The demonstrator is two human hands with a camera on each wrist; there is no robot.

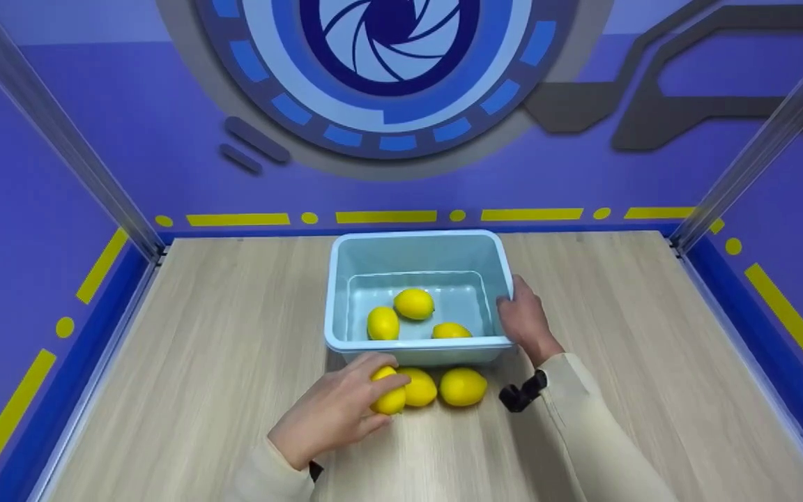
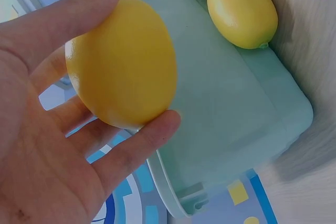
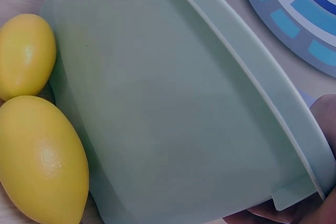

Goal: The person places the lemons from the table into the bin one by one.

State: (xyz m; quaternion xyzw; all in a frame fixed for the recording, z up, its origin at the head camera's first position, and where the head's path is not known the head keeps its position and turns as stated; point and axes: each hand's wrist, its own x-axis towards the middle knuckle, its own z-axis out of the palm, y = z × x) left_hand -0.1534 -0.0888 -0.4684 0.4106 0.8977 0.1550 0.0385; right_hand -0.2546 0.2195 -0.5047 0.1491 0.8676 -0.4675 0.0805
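My left hand [image 1: 342, 404] holds a yellow lemon [image 2: 123, 64] between thumb and fingers, just in front of the bin's near side. A pale blue plastic bin [image 1: 419, 344] stands on the table, and my right hand [image 1: 528, 317] grips its right rim. Inside the bin lie three lemons: one toward the middle [image 1: 414, 304], one at the left [image 1: 383, 323], and one partly hidden behind the near rim [image 1: 452, 330]. Two more lemons rest on the table against the bin's front, one [image 1: 420, 388] beside the held lemon and the other [image 1: 463, 387] to its right.
The wooden table [image 1: 234, 314] is enclosed by a purple back wall [image 1: 129, 139] and side walls with yellow markings. Metal posts [image 1: 757, 139] rise at the back corners. A black wrist device [image 1: 523, 392] sits on the right sleeve.
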